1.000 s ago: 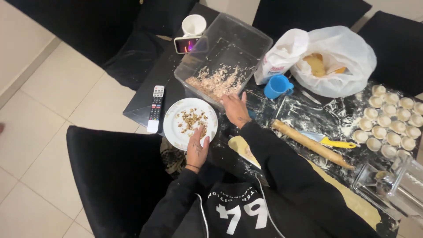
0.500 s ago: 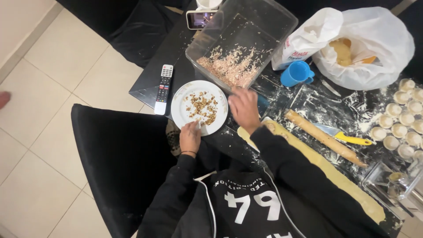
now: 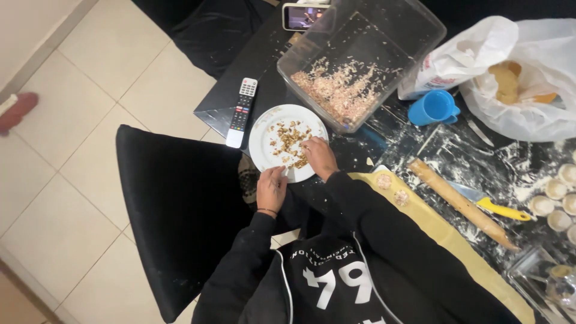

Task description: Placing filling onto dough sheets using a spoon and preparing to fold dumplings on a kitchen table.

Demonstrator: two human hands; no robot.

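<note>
Plate of crumbled filling worked by both hands at the bench edge.

White plate is set just beside the remote control and against the clear plastic tub. Left hand is laid at the near rim, fingers loosely curled on its edge. Right hand is rested on the plate, fingertips pinched together in the filling. Hands are held apart.

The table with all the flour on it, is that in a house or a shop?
Most likely a home dining table used for baking: there is a rolling pin on spilled flour, a TV remote beside the plate, and a tiled floor.
</note>
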